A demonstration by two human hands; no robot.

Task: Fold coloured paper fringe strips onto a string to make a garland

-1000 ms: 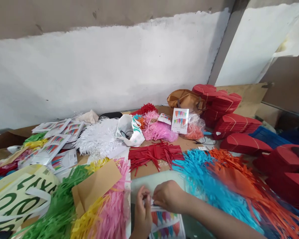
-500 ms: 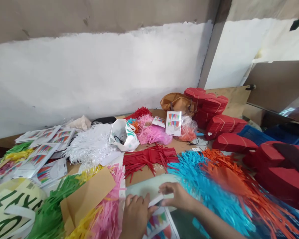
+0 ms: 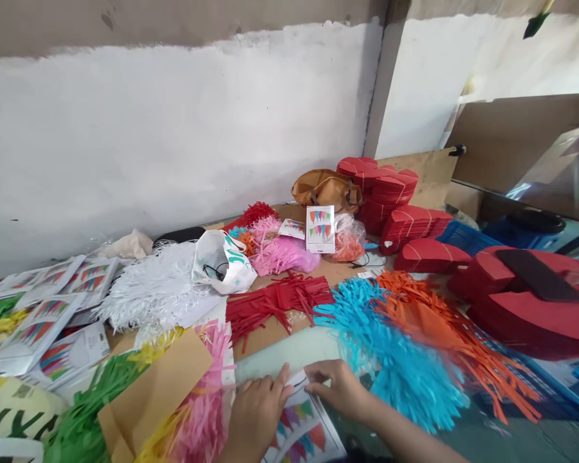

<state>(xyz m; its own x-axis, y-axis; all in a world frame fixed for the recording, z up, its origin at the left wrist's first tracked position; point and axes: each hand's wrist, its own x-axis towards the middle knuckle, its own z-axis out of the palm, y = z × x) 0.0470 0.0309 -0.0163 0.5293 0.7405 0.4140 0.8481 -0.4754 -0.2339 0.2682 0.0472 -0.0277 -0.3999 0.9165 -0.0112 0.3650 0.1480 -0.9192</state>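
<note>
Beside blue paper fringe (image 3: 395,360), left hand (image 3: 255,415) and right hand (image 3: 335,389) lie open on a bunting sheet (image 3: 302,424).

bright, even daylight, faint soft shadows, wide-lens bending toward the frame's edges.

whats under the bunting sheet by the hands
The bunting sheet, touched by the left hand and right hand, lies on a pale green surface. Whatever is directly beneath the sheet is covered and cannot be seen.
</note>
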